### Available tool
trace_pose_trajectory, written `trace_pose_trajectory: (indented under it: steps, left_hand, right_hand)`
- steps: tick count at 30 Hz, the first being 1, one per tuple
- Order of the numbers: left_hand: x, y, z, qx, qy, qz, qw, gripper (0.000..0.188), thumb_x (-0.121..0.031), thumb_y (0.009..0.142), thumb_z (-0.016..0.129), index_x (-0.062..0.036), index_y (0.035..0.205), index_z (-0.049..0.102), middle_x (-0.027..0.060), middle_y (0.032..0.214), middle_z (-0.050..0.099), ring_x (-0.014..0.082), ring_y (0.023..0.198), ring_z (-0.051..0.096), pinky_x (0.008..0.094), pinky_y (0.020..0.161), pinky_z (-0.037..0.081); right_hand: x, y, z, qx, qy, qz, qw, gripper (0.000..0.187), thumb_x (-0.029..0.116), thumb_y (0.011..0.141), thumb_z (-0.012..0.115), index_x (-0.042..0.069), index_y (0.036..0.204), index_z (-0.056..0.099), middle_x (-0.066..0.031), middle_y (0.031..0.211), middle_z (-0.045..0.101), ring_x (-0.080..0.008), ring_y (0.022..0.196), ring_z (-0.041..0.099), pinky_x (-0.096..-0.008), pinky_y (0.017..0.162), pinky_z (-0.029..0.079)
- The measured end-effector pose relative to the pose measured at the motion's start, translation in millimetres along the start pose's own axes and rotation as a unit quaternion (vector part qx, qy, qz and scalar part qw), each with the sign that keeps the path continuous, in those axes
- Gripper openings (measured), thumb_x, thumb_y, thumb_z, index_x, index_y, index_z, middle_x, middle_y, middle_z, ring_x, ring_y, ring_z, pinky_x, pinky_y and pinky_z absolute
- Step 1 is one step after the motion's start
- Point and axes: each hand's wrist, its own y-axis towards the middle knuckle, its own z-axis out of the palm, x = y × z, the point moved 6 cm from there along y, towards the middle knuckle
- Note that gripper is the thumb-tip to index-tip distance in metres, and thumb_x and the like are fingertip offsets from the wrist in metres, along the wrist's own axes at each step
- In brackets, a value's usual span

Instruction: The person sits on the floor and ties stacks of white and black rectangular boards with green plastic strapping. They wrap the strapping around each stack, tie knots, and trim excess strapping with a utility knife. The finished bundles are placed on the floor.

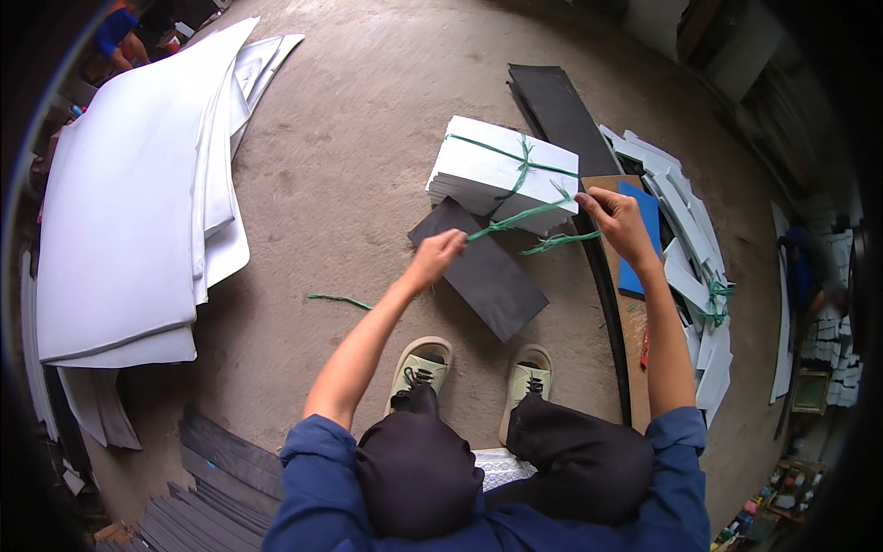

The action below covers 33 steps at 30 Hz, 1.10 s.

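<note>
A length of green twine [520,219] is stretched between my two hands. My left hand [440,255] is closed on one end of it, above a dark grey rectangular sheet [487,281]. Farther right, my right hand [618,219] pinches the other end, with a loose tail of twine hanging near it. Just beyond the twine stands a stack of white rectangular sheets [487,147], bound crosswise with green twine knotted on top. The dark sheet lies flat on the floor, its far corner against the stack.
Large white sheets [138,184] are piled at the left. Dark grey strips [221,469] lie at the lower left. To the right are a long dark board [566,115], a blue piece [640,239] and white offcuts [685,212]. A person [120,37] is at the far left.
</note>
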Motion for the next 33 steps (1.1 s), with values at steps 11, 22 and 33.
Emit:
trace_pose_trajectory:
  steps: [11, 22, 33]
  left_hand:
    - [17.0, 50.4, -99.2, -0.081, 0.251, 0.035, 0.964, 0.031, -0.033, 0.086, 0.051, -0.0017, 0.089, 0.054, 0.0162, 0.078, 0.055, 0.0284, 0.073, 0.054, 0.0359, 0.068, 0.043]
    - [122.5, 64.0, -39.9, -0.026, 0.091, -0.145, 0.985, 0.058, -0.047, 0.091, 0.028, -0.0061, 0.132, 0.032, 0.017, 0.135, 0.035, 0.0303, 0.125, 0.032, 0.0346, 0.101, 0.027]
    - [119.6, 4.3, -82.1, -0.153, 0.165, -0.217, 0.95, 0.058, -0.045, 0.091, 0.028, -0.0029, 0.131, 0.034, 0.0182, 0.133, 0.036, 0.0312, 0.125, 0.032, 0.0342, 0.103, 0.025]
  right_hand:
    - [-167.8, -46.7, 41.6, -0.018, -0.085, 0.215, 0.973, 0.031, 0.03, 0.088, 0.047, 0.001, 0.086, 0.058, -0.015, 0.064, 0.058, -0.0212, 0.055, 0.061, -0.0329, 0.049, 0.045]
    - [-163.4, -152.9, 224.2, -0.315, 0.219, 0.603, 0.7, 0.054, 0.036, 0.093, 0.02, -0.006, 0.123, 0.036, -0.0261, 0.126, 0.039, -0.0371, 0.117, 0.039, -0.0428, 0.096, 0.033]
    - [-162.2, -121.3, 238.5, -0.268, 0.18, 0.568, 0.757, 0.056, 0.037, 0.093, 0.02, -0.009, 0.116, 0.041, -0.0295, 0.119, 0.044, -0.0402, 0.112, 0.043, -0.0428, 0.093, 0.034]
